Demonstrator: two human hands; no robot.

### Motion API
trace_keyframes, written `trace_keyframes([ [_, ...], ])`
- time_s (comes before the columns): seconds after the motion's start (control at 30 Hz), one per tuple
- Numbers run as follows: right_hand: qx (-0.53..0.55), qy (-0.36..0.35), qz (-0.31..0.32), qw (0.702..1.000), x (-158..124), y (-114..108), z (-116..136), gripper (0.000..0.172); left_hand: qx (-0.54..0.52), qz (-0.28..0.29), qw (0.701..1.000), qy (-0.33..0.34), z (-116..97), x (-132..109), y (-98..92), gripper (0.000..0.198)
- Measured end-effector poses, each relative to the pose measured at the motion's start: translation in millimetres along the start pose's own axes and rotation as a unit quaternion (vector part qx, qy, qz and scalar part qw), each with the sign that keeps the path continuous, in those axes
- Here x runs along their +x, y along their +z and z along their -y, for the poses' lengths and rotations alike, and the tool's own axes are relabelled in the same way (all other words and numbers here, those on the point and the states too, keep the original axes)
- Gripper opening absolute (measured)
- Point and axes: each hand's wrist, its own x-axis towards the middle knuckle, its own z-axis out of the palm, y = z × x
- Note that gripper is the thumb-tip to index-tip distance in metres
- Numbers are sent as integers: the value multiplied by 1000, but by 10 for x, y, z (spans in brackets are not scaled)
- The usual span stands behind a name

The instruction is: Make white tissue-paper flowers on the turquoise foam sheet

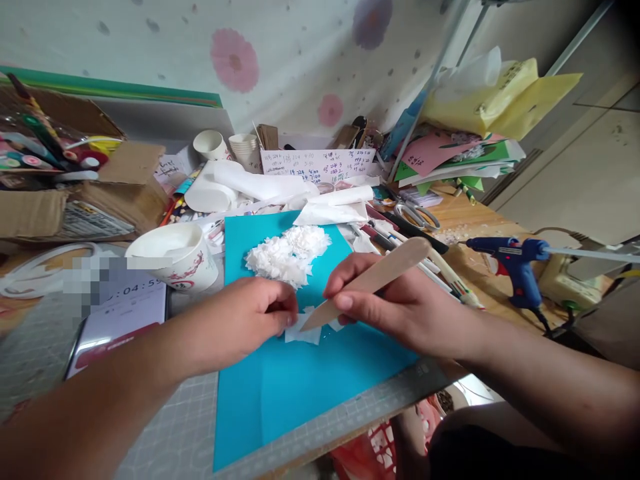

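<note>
My right hand [400,300] grips a flat wooden craft stick [373,277], whose pointed end rests on a small square of thin white paper [305,332]. At the left edge of that square, my left hand [260,308] has its thumb and forefinger closed on the paper; the other fingers are curled under. Both lie over a bright blue sheet [270,393]. Just beyond my hands on the sheet sits a fluffy white clump of crumpled paper pieces [287,257]. Another bit of white paper shows partly beneath my right hand.
On the left stand a paper cup [175,257], a phone [123,320] and a cardboard box [120,180]. White paper rolls [270,183], pens [390,233] and scissors [415,215] lie behind. To the right is a blue hot glue gun [515,257] with its cord.
</note>
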Motion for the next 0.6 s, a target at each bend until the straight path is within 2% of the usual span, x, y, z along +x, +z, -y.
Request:
trace_keyframes([
  [0.13, -175, -41, 37, 983, 77, 72, -9, 10, 30, -13, 999, 24, 8, 3, 72, 24],
  [0.27, -233, -70, 39, 969, 120, 93, -28, 10, 54, -29, 997, 44, 20, -5, 108, 24],
  [0.47, -191, -98, 22, 976, 148, 86, 2, 10, 50, -31, 997, 49, 39, -2, 91, 24],
  [0.6, -33, -82, -62, 994, 137, 19, -33, 10, 38, -8, 997, 66, 21, 2, 6, 23],
])
